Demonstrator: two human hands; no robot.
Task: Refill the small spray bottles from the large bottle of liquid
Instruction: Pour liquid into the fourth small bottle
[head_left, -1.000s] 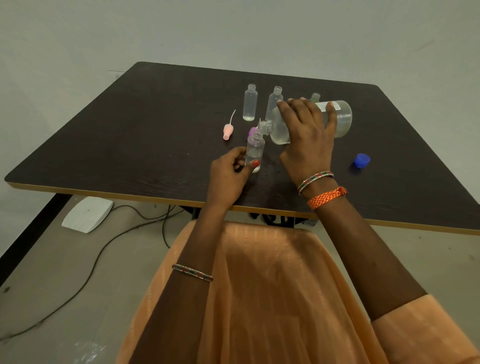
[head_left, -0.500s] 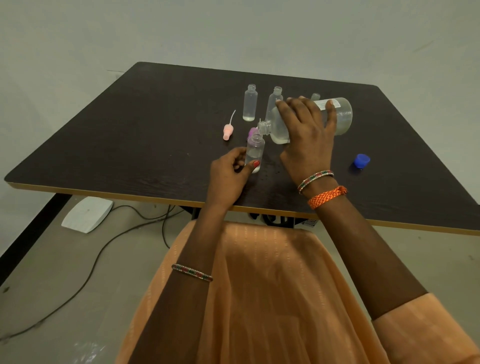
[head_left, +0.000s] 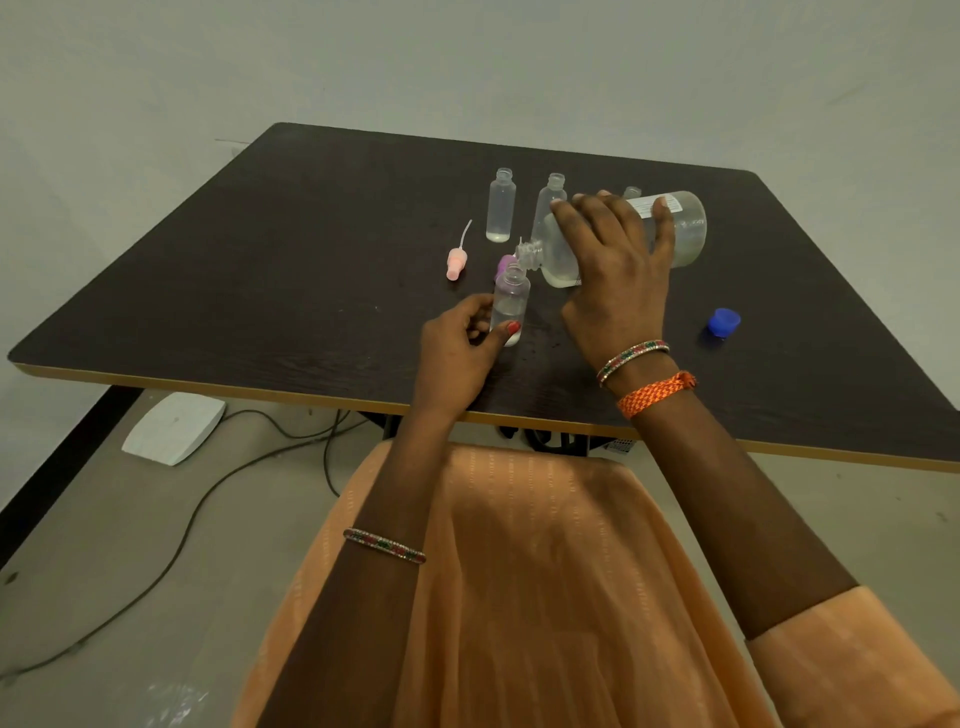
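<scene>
Large bottle (head_left: 685, 228) tipped nearly flat, neck over the open small spray bottle (head_left: 510, 304).

The right hand (head_left: 615, 275) wraps the large bottle from above; the left hand (head_left: 457, 353) pinches the small one (partly filled) upright on the dark counter (head_left: 260, 291). Two more open small bottles (head_left: 501, 205) stand just behind, a pink spray cap (head_left: 456, 262) lies to the left, and a blue cap (head_left: 723, 322) sits well apart on the right.
</scene>
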